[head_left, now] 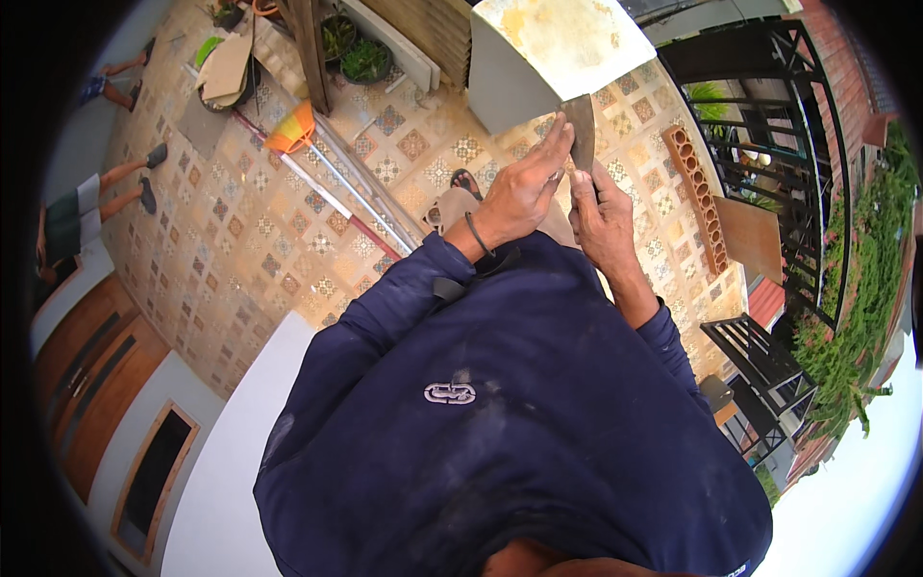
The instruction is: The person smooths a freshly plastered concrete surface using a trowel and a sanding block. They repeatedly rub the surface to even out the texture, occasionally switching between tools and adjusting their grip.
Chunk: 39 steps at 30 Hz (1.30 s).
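A putty knife with a dull grey metal blade [582, 133] points away from me, in front of my chest. My right hand [606, 219] is closed round its handle end, the thumb lying along it; the handle itself is mostly hidden. My left hand [527, 185], with a dark band at the wrist, presses its fingers together against the blade's left side. Just beyond the blade's tip stands a pale block-like pillar [510, 82]. Its white top [567, 38] carries yellowish stains and reaches close to the blade; whether they touch, I cannot tell.
Patterned floor tiles [260, 221] spread below. An orange broom [291, 128] and long poles [336, 197] lie at left. Potted plants [365, 60] stand behind them. On the right are a bar with round holes [694, 197], a brown board [750, 238] and black metal railings [769, 125]. Two people are at far left.
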{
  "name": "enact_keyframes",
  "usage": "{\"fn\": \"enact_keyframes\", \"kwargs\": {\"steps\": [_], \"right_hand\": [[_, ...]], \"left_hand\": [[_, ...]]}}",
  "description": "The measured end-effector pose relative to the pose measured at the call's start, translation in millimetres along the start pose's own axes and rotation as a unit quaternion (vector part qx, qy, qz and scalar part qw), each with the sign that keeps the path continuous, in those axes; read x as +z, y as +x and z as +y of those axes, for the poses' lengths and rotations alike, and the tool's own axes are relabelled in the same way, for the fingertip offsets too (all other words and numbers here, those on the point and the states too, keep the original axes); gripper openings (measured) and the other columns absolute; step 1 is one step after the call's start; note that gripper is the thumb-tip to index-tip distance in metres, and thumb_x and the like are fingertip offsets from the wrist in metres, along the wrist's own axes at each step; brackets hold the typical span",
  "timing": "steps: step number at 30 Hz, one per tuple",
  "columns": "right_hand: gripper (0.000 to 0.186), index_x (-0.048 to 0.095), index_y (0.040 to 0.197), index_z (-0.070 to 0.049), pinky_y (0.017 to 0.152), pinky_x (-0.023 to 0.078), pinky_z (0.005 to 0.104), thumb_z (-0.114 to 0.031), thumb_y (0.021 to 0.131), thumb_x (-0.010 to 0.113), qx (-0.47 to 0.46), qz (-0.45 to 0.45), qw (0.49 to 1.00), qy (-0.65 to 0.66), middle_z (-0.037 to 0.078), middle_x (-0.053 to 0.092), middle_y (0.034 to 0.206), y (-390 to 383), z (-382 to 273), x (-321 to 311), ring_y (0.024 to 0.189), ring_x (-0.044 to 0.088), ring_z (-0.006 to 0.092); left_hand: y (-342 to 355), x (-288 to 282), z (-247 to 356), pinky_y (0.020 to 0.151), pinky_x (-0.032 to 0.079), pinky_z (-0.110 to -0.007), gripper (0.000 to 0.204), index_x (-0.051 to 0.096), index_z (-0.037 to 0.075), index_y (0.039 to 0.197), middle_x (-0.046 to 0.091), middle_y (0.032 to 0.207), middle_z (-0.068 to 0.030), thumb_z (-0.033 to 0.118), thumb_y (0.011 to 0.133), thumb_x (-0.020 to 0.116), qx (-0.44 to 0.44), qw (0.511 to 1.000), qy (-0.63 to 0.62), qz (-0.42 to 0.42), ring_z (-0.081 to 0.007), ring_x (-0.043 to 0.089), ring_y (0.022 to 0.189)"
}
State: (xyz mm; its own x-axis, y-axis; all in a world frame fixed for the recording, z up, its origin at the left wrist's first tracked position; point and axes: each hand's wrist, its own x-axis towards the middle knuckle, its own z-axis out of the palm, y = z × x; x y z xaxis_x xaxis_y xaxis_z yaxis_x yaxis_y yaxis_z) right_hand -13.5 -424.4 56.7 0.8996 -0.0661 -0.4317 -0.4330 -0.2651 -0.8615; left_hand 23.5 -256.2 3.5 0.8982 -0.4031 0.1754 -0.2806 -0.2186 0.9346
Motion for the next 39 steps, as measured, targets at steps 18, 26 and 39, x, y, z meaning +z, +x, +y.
{"fn": "enact_keyframes", "kwargs": {"steps": [18,26,39], "right_hand": [[0.031,0.069,0.136,-0.001,0.053,0.039,0.0245,-0.023,0.118,0.058,-0.057,0.018,0.998,-0.030,-0.006,0.052,0.074,1.7,-9.6,4.8,0.061,0.044,0.0028],[0.040,0.064,0.153,-0.005,0.058,0.043,0.0258,-0.022,0.117,0.058,-0.073,0.005,0.996,-0.046,-0.004,0.056,0.078,6.7,-7.2,1.4,0.064,0.048,0.0044],[0.043,0.062,0.157,-0.006,0.068,0.050,0.0304,-0.019,0.116,0.058,0.011,0.002,0.998,-0.063,0.006,0.064,0.081,11.0,-14.7,7.0,0.073,0.056,0.0096]], "left_hand": [[2.2,-0.2,-2.2,0.121,0.051,-0.046,0.079,0.037,0.003,0.171,0.034,0.175,-0.0301,-0.007,0.097,0.062,-0.002,1.000,-0.012,0.017,-0.0447,0.046,0.155],[4.4,-0.6,-6.1,0.121,0.051,-0.046,0.077,0.039,0.004,0.170,0.033,0.175,-0.0296,-0.006,0.098,0.062,-0.006,0.999,-0.009,0.031,-0.0450,0.048,0.154],[8.1,-6.6,-5.4,0.122,0.049,-0.042,0.072,0.038,0.005,0.171,0.036,0.175,-0.0280,-0.005,0.104,0.061,-0.016,0.999,-0.029,0.028,-0.0404,0.046,0.157]]}}
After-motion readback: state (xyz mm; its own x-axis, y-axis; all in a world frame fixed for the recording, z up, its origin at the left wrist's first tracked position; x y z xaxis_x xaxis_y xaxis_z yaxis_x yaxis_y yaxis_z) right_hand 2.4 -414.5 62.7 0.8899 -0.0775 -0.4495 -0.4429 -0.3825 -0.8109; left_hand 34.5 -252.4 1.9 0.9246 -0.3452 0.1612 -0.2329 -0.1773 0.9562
